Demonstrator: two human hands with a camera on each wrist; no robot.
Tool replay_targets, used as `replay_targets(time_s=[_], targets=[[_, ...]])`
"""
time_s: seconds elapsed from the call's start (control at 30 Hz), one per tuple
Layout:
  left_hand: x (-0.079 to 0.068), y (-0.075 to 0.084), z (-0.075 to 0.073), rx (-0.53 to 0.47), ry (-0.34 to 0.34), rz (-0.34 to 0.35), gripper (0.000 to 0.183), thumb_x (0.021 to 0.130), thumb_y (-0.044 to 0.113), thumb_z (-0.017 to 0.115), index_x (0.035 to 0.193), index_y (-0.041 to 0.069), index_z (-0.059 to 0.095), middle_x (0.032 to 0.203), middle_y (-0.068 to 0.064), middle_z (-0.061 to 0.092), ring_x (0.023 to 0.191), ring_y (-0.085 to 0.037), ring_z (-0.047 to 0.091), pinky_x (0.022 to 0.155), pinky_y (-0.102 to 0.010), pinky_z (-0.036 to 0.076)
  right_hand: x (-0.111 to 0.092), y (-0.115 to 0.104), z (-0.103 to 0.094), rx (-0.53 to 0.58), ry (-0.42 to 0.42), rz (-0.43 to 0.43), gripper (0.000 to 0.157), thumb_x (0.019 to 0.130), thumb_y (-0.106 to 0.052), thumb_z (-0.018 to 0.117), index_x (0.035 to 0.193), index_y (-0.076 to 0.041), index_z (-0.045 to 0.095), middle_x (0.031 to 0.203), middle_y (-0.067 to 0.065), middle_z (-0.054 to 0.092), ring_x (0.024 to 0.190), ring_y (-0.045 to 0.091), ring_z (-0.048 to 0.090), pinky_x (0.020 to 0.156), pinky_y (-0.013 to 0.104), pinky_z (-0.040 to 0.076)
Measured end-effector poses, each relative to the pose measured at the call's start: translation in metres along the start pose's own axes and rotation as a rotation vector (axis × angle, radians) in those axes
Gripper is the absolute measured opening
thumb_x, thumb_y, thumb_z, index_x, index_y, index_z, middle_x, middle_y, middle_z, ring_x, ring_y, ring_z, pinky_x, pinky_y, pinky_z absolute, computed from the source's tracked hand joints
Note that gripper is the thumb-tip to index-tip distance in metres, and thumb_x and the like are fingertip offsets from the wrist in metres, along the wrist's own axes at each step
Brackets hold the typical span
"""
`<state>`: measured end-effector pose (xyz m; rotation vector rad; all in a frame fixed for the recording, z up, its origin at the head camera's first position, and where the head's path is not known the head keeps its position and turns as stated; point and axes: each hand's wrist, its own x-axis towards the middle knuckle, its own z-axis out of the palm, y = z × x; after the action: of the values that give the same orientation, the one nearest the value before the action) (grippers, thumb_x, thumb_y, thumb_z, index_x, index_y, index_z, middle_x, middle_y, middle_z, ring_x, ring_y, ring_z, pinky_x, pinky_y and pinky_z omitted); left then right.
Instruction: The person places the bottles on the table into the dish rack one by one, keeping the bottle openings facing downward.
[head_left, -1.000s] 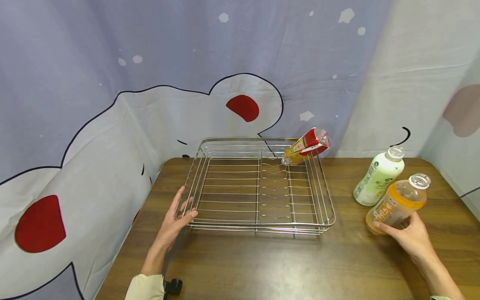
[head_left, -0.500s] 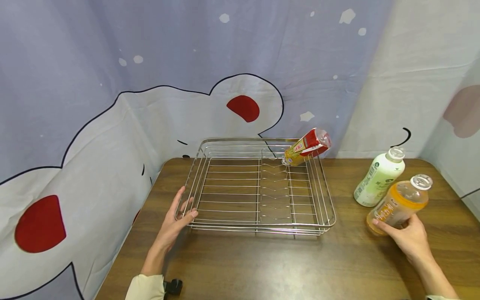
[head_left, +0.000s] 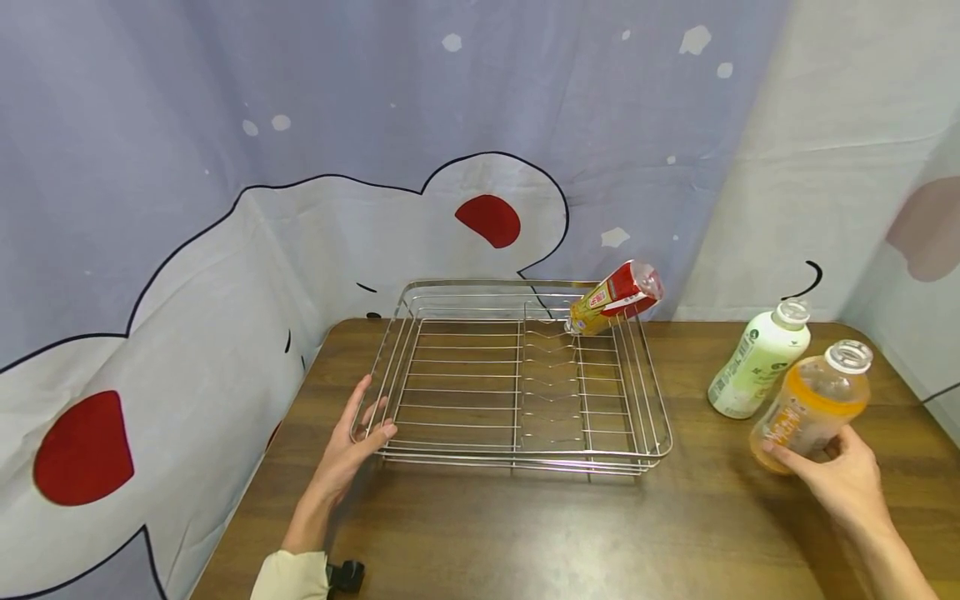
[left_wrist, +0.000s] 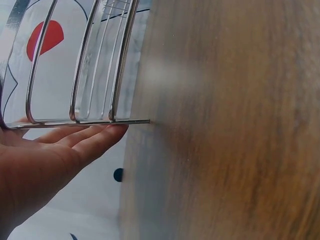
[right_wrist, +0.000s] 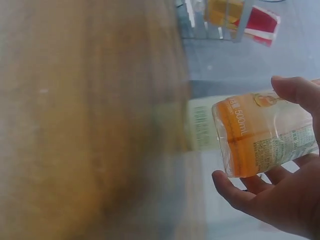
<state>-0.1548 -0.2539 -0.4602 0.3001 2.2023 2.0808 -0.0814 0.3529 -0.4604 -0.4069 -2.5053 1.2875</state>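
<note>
At the right in the head view, my right hand (head_left: pixel 847 483) grips a clear plastic drink bottle (head_left: pixel 810 408) with an orange label, neck up and leaning slightly right. Its base shows a little off the tabletop in the right wrist view. Behind it stands a pale green bottle (head_left: pixel 757 358), partly overlapped by the orange one. My left hand (head_left: pixel 348 446) holds the near left corner of a metal wire dish rack (head_left: pixel 510 462), thumb at the front and fingers along the side bars. In the rack's far right corner a red and yellow bottle (head_left: pixel 615 296) leans neck down.
All of this is on a brown wooden table (head_left: pixel 540 542). A patterned curtain (head_left: pixel 337 242) hangs right behind the table and along its left side. A small black device (head_left: pixel 347 575) sits at my left wrist.
My right hand has moved slightly right with the orange-labelled bottle, which now sits a bit higher and farther right. The left hand, rack and other bottles stay put.
</note>
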Motion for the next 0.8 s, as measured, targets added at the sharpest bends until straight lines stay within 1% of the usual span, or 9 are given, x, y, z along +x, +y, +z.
replay_targets(time_s=[0.1,0.27,0.3,0.37,0.4,0.47,0.57,0.67,0.8], targets=[[0.000,0.000,0.000,0.000,0.002,-0.001,0.087,0.095,0.009,0.061,0.160,0.030,0.007,0.158,-0.027,0.014,0.135,-0.051,0.035,0.112,-0.064,0.018,0.001,-0.006,-0.005,-0.052,0.009,-0.027,0.053,0.080,-0.027,0.084,0.118,-0.006,0.054,0.101,-0.023,0.050,0.090,-0.012,0.039,0.071,0.015,0.034],[0.000,-0.001,-0.001,0.003,0.002,0.000,0.086,0.096,0.009,0.061,0.160,0.031,0.007,0.159,-0.026,0.013,0.134,-0.051,0.035,0.112,-0.064,0.018,0.001,-0.018,-0.013,-0.084,-0.007,-0.018,0.063,0.082,-0.030,0.082,0.130,-0.004,0.050,0.118,0.006,0.057,0.098,-0.009,0.040,0.089,0.025,0.037],[0.000,-0.001,-0.001,0.005,0.003,-0.002,0.086,0.096,0.009,0.061,0.160,0.031,0.008,0.159,-0.026,0.013,0.134,-0.051,0.035,0.112,-0.064,0.018,0.001,-0.021,-0.015,-0.084,-0.009,-0.016,0.063,0.083,-0.031,0.082,0.131,-0.005,0.050,0.118,0.004,0.057,0.101,-0.005,0.043,0.094,0.031,0.038],[0.000,0.000,-0.001,0.010,0.006,-0.009,0.086,0.096,0.010,0.061,0.160,0.031,0.008,0.159,-0.026,0.013,0.134,-0.051,0.036,0.112,-0.064,0.019,0.001,-0.027,-0.018,-0.095,-0.019,-0.016,0.066,0.084,-0.031,0.081,0.135,-0.004,0.049,0.124,0.013,0.056,0.105,0.000,0.044,0.100,0.043,0.036],[0.000,0.000,-0.001,0.013,0.008,-0.012,0.086,0.096,0.010,0.061,0.160,0.031,0.008,0.159,-0.025,0.013,0.134,-0.051,0.036,0.112,-0.064,0.019,0.002,-0.029,-0.019,-0.094,-0.025,-0.021,0.067,0.084,-0.031,0.080,0.135,-0.004,0.048,0.123,0.009,0.056,0.109,0.005,0.045,0.102,0.049,0.035],[0.000,0.001,-0.001,0.022,0.012,-0.017,0.086,0.096,0.010,0.062,0.160,0.031,0.008,0.160,-0.024,0.012,0.135,-0.050,0.036,0.112,-0.064,0.018,0.004,-0.033,-0.022,-0.109,-0.035,-0.032,0.069,0.084,-0.032,0.080,0.137,-0.002,0.047,0.121,0.008,0.056,0.109,0.013,0.047,0.098,0.054,0.036],[0.000,0.002,-0.002,0.048,0.023,-0.022,0.087,0.096,0.012,0.063,0.160,0.030,0.007,0.161,-0.022,0.010,0.135,-0.049,0.036,0.113,-0.064,0.014,0.006,-0.039,-0.024,-0.112,-0.069,-0.052,0.073,0.086,-0.032,0.078,0.140,0.003,0.042,0.128,0.025,0.052,0.122,0.040,0.043,0.094,0.071,0.032],[0.000,0.005,-0.003,0.070,0.036,-0.019,0.088,0.096,0.013,0.064,0.160,0.030,0.006,0.163,-0.017,0.003,0.139,-0.046,0.032,0.114,-0.063,0.014,0.007,-0.047,-0.027,-0.120,-0.089,-0.065,0.075,0.087,-0.032,0.077,0.140,0.006,0.040,0.132,0.037,0.046,0.122,0.056,0.038,0.090,0.075,0.030],[0.000,0.010,-0.005,0.104,0.054,-0.007,0.090,0.096,0.014,0.065,0.160,0.029,0.004,0.163,-0.018,0.006,0.143,-0.045,0.022,0.114,-0.062,0.017,0.009,-0.056,-0.029,-0.140,-0.091,-0.091,0.076,0.086,-0.032,0.077,0.140,0.005,0.041,0.131,0.041,0.047,0.118,0.060,0.039,0.085,0.074,0.032]])
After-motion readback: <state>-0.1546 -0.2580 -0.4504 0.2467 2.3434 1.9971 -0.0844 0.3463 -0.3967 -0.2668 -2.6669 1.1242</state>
